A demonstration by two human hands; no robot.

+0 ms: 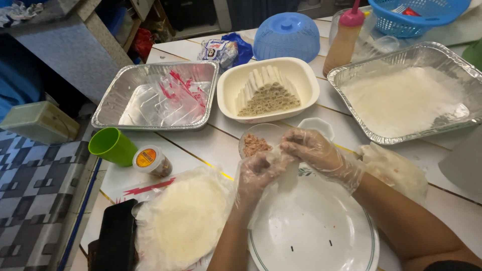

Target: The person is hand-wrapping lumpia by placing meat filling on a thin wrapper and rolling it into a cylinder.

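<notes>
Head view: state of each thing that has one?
Left hand: gloved, pinching wrapper.
Right hand: gloved, on same wrapper.
White plate: bare.
Left foil tray: empty.
Right foil tray: holds white sheets.
Cream dish: rolls stacked.
Squeeze bottle: upright, capped.

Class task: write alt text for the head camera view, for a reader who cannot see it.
Two gloved hands, left and right, roll a thin wrapper above a white plate. Behind sit a filling bowl and a dish of rolls.

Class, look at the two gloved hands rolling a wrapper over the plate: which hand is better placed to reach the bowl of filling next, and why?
Probably the left hand: the filling bowl sits just beyond its fingertips, while the right hand pinches the wrapper further right.
</notes>
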